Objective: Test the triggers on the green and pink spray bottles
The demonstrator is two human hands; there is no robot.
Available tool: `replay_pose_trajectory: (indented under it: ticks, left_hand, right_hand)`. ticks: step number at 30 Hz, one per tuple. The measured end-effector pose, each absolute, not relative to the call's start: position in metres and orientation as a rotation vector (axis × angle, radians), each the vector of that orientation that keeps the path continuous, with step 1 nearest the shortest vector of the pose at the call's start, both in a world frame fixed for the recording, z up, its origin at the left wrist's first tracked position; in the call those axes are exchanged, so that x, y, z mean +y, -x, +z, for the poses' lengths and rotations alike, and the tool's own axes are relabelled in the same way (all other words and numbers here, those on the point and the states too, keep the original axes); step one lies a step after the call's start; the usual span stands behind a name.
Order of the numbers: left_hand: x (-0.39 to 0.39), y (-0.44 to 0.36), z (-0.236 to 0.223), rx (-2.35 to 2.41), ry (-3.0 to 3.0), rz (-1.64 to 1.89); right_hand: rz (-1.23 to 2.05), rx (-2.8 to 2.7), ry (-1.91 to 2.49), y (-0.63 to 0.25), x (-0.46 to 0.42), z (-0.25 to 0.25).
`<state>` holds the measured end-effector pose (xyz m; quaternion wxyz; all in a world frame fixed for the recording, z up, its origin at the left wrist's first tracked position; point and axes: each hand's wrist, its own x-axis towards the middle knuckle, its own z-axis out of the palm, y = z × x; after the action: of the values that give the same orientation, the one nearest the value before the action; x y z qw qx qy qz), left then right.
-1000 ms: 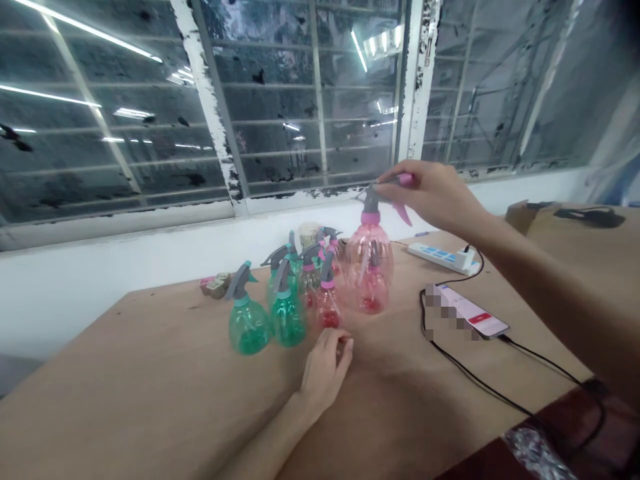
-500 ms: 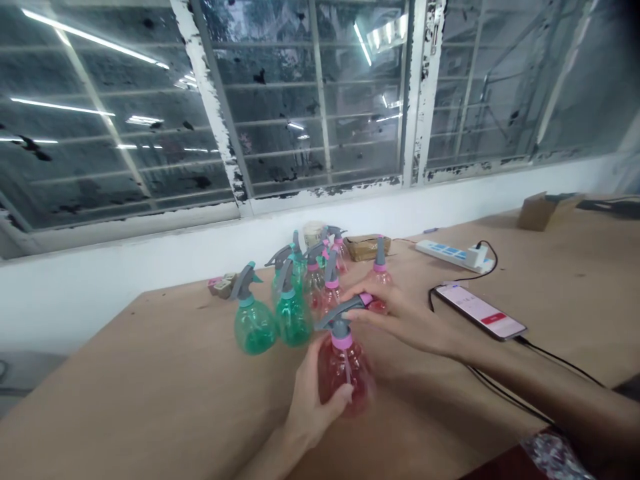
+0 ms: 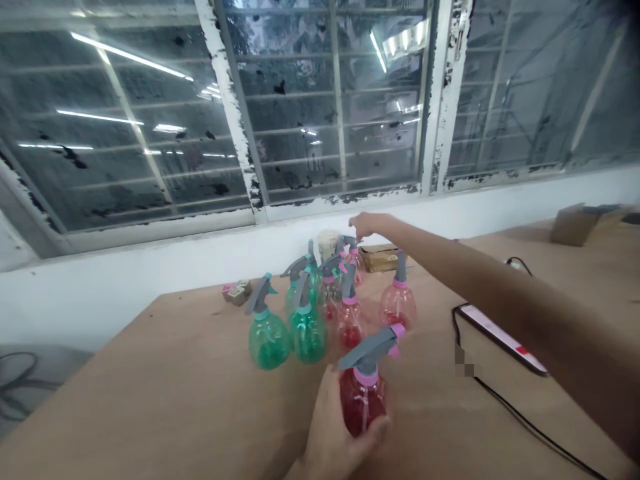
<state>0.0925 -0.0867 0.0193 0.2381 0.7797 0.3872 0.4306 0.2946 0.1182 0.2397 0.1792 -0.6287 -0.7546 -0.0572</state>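
Left hand is curled around the body of the near red spray bottle, thumb across its front; the bottle is upright at the near middle of the table. Right hand reaches to the far side, fingers bent down and close together right at the spray head of the far pink bottle — whether they touch or grip it, I cannot tell.

From left to right, small blocks lie at the far left. Next comes a green bottle with a grey spray head, then a second green bottle just beside it, with more green ones behind. A pale tub stands at the far side by the wall. Right of the green bottles is a middle pink bottle, then a brown packet farther off, and a right-hand pink bottle standing apart. Farther right, the right forearm partly covers a phone — a black cable runs near it — and a cardboard box sits at the far right.
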Motion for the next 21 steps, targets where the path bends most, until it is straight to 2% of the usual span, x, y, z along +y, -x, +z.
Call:
replay_pose_trajectory:
  ticks: [3, 11, 17, 21]
  left_hand:
    - [-0.086, -0.093, 0.015, 1.015, -2.108, 1.157]
    - [-0.083, -0.088, 0.008, 1.055, -2.086, 1.105]
    - [-0.084, -0.094, 0.011, 0.970, -1.962, 1.143]
    - [-0.084, -0.095, 0.010, 1.006, -1.948, 1.171]
  right_hand:
    - [-0.051, -2.278, 1.980, -0.285, 0.156, 0.224]
    - [-0.031, -2.424, 2.132, -0.294, 0.201, 0.203]
    - [-0.089, -2.328, 2.224, -0.312, 0.201, 0.213]
    - [-0.001, -2.359, 2.212, -0.315, 0.187, 0.214]
